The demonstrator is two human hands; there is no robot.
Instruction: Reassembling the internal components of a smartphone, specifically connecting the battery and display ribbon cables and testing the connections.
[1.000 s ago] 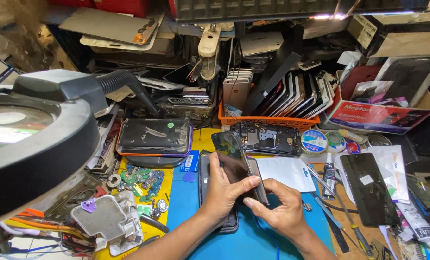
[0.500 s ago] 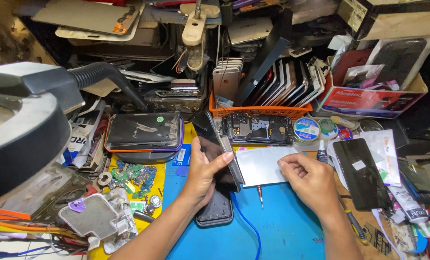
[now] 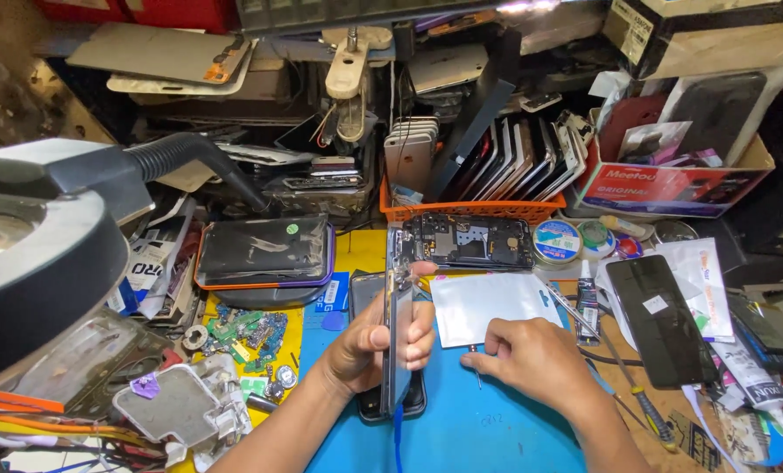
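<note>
My left hand [image 3: 383,337] grips a thin dark phone screen panel [image 3: 398,350], held on edge and upright above a dark phone body [image 3: 391,403] that lies on the blue work mat [image 3: 470,429]. My right hand [image 3: 532,355] rests on the mat to the right, fingertips at a small screwdriver [image 3: 475,372] below a white sheet [image 3: 492,302]. Whether the fingers grip the screwdriver cannot be told. An opened phone with its circuit board exposed [image 3: 470,241] lies just behind the sheet.
A round magnifier lamp [image 3: 32,263] fills the left foreground. A stack of dark phone covers [image 3: 264,254] sits left of the mat, small parts [image 3: 251,333] below. An orange basket of screens [image 3: 470,206] stands behind. A black phone [image 3: 659,320], glue tube [image 3: 587,302] and tools lie right.
My left hand has lifted the screen panel off the phone body and turned it on edge. My right hand moved off the phone to the right, then back down beside the small screwdriver.
</note>
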